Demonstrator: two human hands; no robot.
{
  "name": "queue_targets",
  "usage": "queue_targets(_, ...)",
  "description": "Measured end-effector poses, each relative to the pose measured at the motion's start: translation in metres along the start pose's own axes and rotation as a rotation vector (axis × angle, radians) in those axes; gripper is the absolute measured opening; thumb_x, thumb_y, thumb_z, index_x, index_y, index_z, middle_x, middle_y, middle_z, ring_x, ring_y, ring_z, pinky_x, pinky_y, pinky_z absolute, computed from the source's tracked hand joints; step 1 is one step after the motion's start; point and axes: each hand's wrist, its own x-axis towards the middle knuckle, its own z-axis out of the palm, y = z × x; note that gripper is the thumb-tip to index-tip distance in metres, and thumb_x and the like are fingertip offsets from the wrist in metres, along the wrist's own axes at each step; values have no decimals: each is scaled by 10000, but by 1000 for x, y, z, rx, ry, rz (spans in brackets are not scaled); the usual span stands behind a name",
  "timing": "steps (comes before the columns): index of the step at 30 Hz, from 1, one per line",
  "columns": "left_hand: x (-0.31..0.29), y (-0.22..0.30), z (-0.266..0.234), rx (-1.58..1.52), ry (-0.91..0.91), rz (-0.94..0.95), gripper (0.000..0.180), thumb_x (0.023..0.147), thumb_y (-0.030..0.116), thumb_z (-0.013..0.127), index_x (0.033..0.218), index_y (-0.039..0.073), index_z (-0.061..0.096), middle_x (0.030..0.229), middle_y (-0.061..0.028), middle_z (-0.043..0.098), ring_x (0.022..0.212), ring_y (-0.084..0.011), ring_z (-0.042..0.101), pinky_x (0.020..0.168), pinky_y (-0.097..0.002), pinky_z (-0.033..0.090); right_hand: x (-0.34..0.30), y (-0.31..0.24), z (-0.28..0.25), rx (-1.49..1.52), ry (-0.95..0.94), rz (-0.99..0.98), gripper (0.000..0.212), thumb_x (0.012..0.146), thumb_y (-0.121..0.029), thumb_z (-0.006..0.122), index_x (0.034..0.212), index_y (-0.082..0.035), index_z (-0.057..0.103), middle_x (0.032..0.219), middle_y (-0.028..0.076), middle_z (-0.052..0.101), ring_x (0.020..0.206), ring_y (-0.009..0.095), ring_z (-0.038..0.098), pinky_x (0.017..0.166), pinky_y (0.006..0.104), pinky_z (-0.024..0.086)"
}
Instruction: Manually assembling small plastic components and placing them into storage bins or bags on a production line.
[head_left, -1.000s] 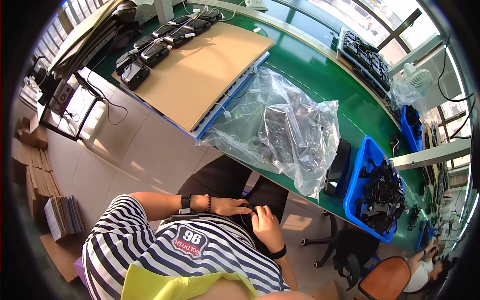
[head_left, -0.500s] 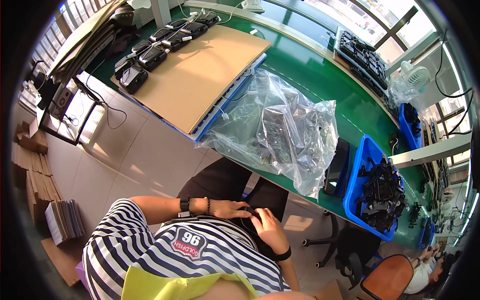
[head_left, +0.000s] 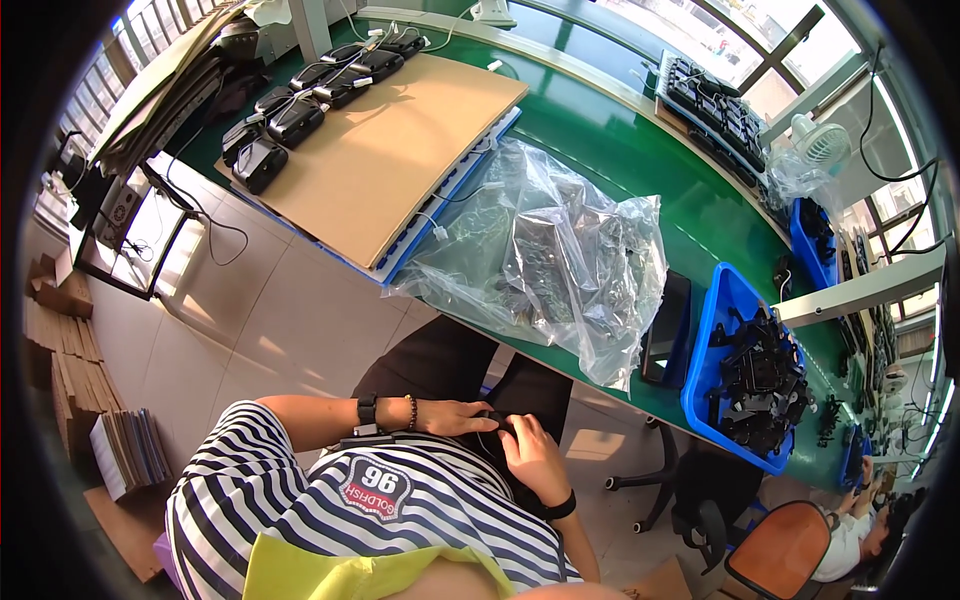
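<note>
My left hand and my right hand meet in my lap, below the edge of the green bench. Both pinch a small black part between the fingertips; most of it is hidden by the fingers. My left wrist wears a black watch and a bead bracelet, my right wrist a black band. A large clear plastic bag of dark parts lies on the bench just beyond my knees.
A blue bin of black parts and a flat black tray sit to the right of the bag. A cardboard sheet covers trays at left, with black devices behind. Another person sits at lower right by an orange chair.
My hands have stayed together in my lap, with the fingers shifting slightly around the small black part. Nothing on the bench has moved.
</note>
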Motion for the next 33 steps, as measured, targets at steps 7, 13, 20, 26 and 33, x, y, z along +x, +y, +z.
queue_targets(7,2,-2,4,-13,9,-35,844,1022,659,346,1540,-6,303,1497,-304,435,1386,-396,454,1153,-412,348,-3,2,7,-9,-15,63,236,942,-188,636,1106,-27,582,1031,181,632,887,430,639,739,489,529)
queue_targets(13,21,-31,3,-75,-9,120,766,1045,588,385,1531,-1,323,1453,-269,479,1341,-366,504,1088,-376,450,-2,2,1,87,-12,86,267,937,-205,658,1102,-12,577,1061,190,635,945,430,636,765,474,530)
queue_targets(20,-27,52,-33,-570,-134,294,616,1065,465,465,1501,37,387,1344,-174,553,1192,-238,600,979,-365,559,11,-61,-67,-50,-52,118,441,925,-269,714,1216,27,566,1084,186,644,921,355,683,795,415,547)
queue_targets(26,-50,49,-60,-722,-314,588,562,1064,384,518,1488,35,403,1318,-135,574,1160,-190,606,972,-357,546,44,-131,-186,700,248,5,632,947,-236,713,1430,38,410,1135,109,647,876,184,663,747,309,561)
queue_targets(33,-139,46,-68,-431,-1,752,490,1012,176,640,1447,29,469,1249,-112,624,1098,-179,635,961,-327,523,279,-63,-292,386,362,25,329,995,-369,659,1094,-55,643,898,15,687,662,97,605,621,240,505)
